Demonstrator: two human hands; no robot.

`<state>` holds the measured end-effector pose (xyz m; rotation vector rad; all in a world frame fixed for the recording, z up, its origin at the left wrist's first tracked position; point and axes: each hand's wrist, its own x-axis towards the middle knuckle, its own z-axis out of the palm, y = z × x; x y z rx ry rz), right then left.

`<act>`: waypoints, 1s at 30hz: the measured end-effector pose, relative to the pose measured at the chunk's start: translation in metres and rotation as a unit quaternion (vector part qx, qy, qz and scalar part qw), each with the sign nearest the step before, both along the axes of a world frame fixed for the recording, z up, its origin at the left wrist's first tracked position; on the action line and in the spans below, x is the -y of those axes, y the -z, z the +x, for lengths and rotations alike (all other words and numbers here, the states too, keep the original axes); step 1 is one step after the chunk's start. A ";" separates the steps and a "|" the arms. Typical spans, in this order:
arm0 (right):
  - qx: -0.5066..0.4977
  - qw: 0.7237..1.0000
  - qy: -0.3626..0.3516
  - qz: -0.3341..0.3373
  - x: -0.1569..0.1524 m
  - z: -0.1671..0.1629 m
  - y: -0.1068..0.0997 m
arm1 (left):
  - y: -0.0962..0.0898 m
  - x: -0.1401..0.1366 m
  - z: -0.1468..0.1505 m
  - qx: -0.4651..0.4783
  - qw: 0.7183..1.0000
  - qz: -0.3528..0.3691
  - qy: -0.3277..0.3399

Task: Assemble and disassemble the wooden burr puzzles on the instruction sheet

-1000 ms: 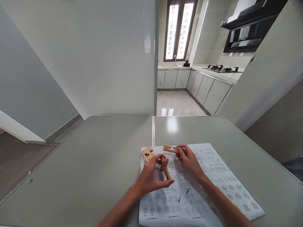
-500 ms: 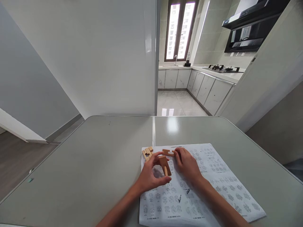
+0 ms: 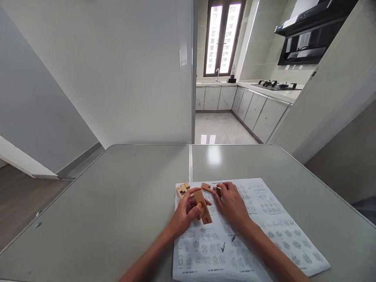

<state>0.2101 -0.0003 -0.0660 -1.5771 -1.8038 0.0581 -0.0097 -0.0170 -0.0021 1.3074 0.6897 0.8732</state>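
Observation:
My left hand (image 3: 185, 213) grips wooden puzzle pieces (image 3: 203, 206) above the paper; a flat brown one marked "2" has a lighter piece crossing it. My right hand (image 3: 233, 204) has its thumb and fingers closed around a small brown notched puzzle block (image 3: 216, 191) near the paper's top edge. Touching or close beside that block lies another notched brown piece (image 3: 206, 187). Left of these, pale wooden pieces (image 3: 182, 189) sit together at the paper's upper left corner. The printed sheet (image 3: 202, 270) with rows of small diagrams lies under both hands.
The grey table (image 3: 88, 219) extends around the sheet, with a seam (image 3: 190, 162) running to its far edge. A small greenish bit (image 3: 37, 225) is near the left edge. Beyond stand a white wall panel (image 3: 132, 78) and a kitchen with a gas hob (image 3: 276, 85).
My left hand has turned its pieces, so the face marked "2" shows and the thumb has closed in. By my right fingers, the brown block has turned against the piece beside it.

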 end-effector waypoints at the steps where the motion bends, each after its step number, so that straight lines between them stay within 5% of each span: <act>1: -0.027 1.000 -0.008 0.010 0.001 0.000 -0.004 | -0.001 0.000 0.000 -0.001 1.000 -0.002 -0.003; 5: -0.149 0.979 -0.135 0.033 0.012 -0.002 -0.029 | 0.001 0.001 0.001 -0.006 1.000 -0.017 -0.010; 11: -0.121 0.946 -0.297 0.050 0.028 -0.012 -0.044 | 0.008 0.000 0.001 -0.003 1.000 -0.024 -0.015; 30: -0.102 0.951 -0.284 -0.074 0.024 -0.015 -0.036 | 0.012 -0.003 0.001 0.045 0.999 -0.021 0.013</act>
